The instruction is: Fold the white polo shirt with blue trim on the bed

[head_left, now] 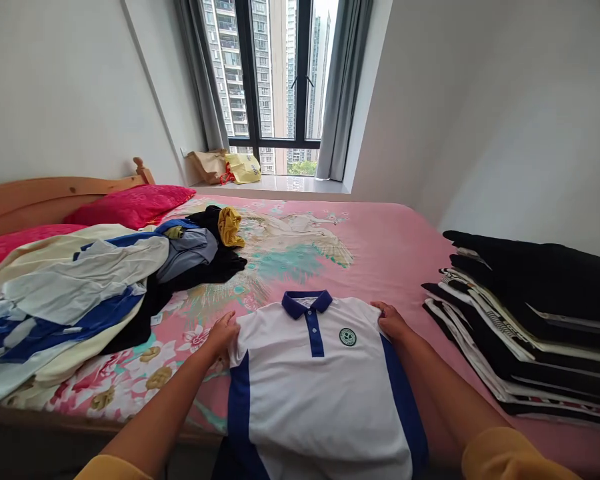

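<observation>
A white polo shirt (285,373) with a navy collar, navy side panels and a round green chest badge lies front up at the near edge of the bed, its lower part running out of the bottom of the view. At its left sleeve edge in the picture, my left hand (224,333) pinches the cloth. On the opposite side, the fingers of my right hand (391,321) are closed on the other sleeve by the shoulder. The shirt is spread wide between both hands, with its collar pointing toward the window.
A loose heap of clothes (90,273) covers the bed's left side, beside red pillows (135,203). At the right stands a tall stack of folded clothes (530,320), mostly black and white. Paper bags (210,165) sit on the windowsill (300,184) behind the pink flowered bedsheet (380,240).
</observation>
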A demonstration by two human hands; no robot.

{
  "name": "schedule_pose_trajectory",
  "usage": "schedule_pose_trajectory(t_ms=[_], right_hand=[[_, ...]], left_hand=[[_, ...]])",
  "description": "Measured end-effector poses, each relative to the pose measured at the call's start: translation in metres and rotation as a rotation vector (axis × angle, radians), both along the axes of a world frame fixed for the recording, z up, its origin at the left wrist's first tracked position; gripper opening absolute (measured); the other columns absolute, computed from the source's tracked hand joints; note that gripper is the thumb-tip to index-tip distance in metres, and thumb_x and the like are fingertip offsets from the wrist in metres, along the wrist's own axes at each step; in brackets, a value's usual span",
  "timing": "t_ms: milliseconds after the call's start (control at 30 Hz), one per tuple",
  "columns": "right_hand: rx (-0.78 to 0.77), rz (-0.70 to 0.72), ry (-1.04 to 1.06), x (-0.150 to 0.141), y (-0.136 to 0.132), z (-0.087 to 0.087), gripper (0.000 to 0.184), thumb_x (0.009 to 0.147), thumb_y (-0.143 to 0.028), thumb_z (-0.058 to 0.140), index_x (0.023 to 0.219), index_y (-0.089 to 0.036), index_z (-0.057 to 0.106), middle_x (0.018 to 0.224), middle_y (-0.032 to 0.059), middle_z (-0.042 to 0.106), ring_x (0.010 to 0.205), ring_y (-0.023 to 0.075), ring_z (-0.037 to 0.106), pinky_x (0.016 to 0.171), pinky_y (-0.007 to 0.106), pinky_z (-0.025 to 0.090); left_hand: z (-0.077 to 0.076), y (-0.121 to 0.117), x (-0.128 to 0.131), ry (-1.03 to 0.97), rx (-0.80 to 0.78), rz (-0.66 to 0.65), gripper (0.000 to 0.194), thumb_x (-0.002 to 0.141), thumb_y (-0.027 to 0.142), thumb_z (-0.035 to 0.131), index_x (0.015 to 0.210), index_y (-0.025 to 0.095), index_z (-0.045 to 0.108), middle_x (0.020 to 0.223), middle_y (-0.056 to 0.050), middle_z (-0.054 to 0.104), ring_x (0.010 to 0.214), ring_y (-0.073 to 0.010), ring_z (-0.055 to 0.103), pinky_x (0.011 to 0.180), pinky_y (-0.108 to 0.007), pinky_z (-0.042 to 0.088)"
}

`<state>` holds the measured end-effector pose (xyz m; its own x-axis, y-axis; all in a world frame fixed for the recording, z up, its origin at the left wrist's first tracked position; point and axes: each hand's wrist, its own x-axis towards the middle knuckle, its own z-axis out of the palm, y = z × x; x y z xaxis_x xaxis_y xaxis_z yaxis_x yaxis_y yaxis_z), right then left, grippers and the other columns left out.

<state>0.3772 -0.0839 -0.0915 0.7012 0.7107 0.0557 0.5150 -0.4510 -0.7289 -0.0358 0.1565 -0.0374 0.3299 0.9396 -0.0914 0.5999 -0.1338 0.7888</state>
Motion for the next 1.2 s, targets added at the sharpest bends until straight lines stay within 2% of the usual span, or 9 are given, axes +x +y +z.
schedule_pose_trajectory(t_ms=[167, 300, 367, 433, 533, 700, 833, 1000, 1200], right_hand=[[0.117, 0.104, 0.123, -0.018, 0.011, 0.027, 0.018, 0.063, -0.033, 0.056, 0.075, -0.020, 0.056, 0.070, -0.0010, 0.059, 0.065, 0.0140, 0.056, 0.059, 0.022, 0.044], [0.306, 0.090, 0.314, -0.011, -0.005, 0.050, 0.020, 0.069, -0.038, 0.053, 0.078, -0.021, 0.046, 0.056, -0.0075, 0.043, 0.049, 0.0084, 0.042, 0.046, 0.020, 0.036], [0.242, 0.069, 0.325, 0.000, -0.016, 0.055, 0.024, 0.068, -0.037, 0.057, 0.085, -0.021, 0.049, 0.056, -0.0079, 0.044, 0.048, 0.0083, 0.042, 0.044, 0.019, 0.036], [0.087, 0.073, 0.306, 0.012, -0.025, 0.056, 0.030, 0.066, -0.035, 0.059, 0.092, -0.021, 0.054, 0.061, -0.0059, 0.050, 0.051, 0.0088, 0.046, 0.044, 0.019, 0.037], [-0.091, 0.098, 0.386, 0.021, -0.034, 0.049, 0.037, 0.065, -0.032, 0.059, 0.100, -0.020, 0.056, 0.076, -0.0010, 0.059, 0.056, 0.0096, 0.052, 0.046, 0.019, 0.039], [-0.047, 0.143, 0.472, 0.010, -0.028, 0.033, 0.028, 0.063, -0.033, 0.059, 0.087, -0.017, 0.055, 0.070, -0.0010, 0.059, 0.056, 0.0100, 0.052, 0.048, 0.020, 0.038], [0.138, 0.020, 0.285, 0.019, -0.025, 0.033, 0.019, 0.068, -0.033, 0.050, 0.082, -0.020, 0.053, 0.065, -0.0033, 0.055, 0.057, 0.0112, 0.051, 0.054, 0.022, 0.042], [-0.134, -0.136, 0.037, 0.047, -0.039, 0.029, 0.013, 0.064, -0.023, 0.056, 0.076, -0.018, 0.058, 0.071, 0.0014, 0.063, 0.060, 0.0114, 0.053, 0.054, 0.022, 0.038], [-0.219, -0.095, 0.118, 0.027, -0.042, 0.019, 0.021, 0.070, -0.038, 0.059, 0.074, -0.017, 0.063, 0.056, -0.0004, 0.060, 0.048, 0.0104, 0.049, 0.044, 0.021, 0.032]], left_hand=[[-0.007, 0.005, 0.014, 0.008, 0.026, -0.157, 0.023, 0.063, 0.034, 0.057, 0.080, 0.020, 0.065, 0.077, -0.001, 0.068, 0.080, -0.0223, 0.063, 0.069, -0.028, 0.047], [0.000, 0.020, 0.002, 0.007, 0.085, -0.193, 0.030, 0.071, 0.046, 0.050, 0.084, 0.022, 0.062, 0.073, 0.002, 0.063, 0.070, -0.0169, 0.059, 0.062, -0.024, 0.042], [0.003, 0.029, -0.011, 0.086, 0.124, -0.199, 0.033, 0.070, 0.052, 0.054, 0.080, 0.022, 0.063, 0.071, 0.002, 0.062, 0.069, -0.0161, 0.056, 0.060, -0.023, 0.038], [0.003, 0.036, -0.023, 0.187, 0.090, -0.220, 0.038, 0.066, 0.057, 0.059, 0.070, 0.020, 0.062, 0.064, 0.002, 0.059, 0.063, -0.0154, 0.053, 0.056, -0.023, 0.035], [0.001, 0.038, -0.033, 0.145, -0.165, -0.275, 0.045, 0.061, 0.062, 0.064, 0.063, 0.018, 0.058, 0.056, 0.003, 0.052, 0.056, -0.0133, 0.048, 0.051, -0.022, 0.032], [0.015, 0.019, -0.023, -0.151, -0.337, -0.356, 0.044, 0.060, 0.056, 0.069, 0.076, 0.018, 0.054, 0.064, 0.005, 0.054, 0.055, -0.0110, 0.047, 0.050, -0.020, 0.033], [0.028, 0.017, -0.019, -0.115, -0.198, -0.275, 0.041, 0.067, 0.057, 0.062, 0.082, 0.020, 0.055, 0.068, 0.004, 0.058, 0.059, -0.0129, 0.052, 0.054, -0.022, 0.038], [0.011, 0.047, -0.047, 0.351, 0.072, -0.161, 0.034, 0.069, 0.054, 0.057, 0.077, 0.021, 0.062, 0.065, 0.002, 0.062, 0.063, -0.0166, 0.057, 0.053, -0.024, 0.035], [-0.001, 0.044, -0.029, 0.315, 0.248, -0.194, 0.031, 0.077, 0.046, 0.047, 0.085, 0.022, 0.065, 0.088, -0.002, 0.069, 0.083, -0.0203, 0.063, 0.073, -0.029, 0.044]])
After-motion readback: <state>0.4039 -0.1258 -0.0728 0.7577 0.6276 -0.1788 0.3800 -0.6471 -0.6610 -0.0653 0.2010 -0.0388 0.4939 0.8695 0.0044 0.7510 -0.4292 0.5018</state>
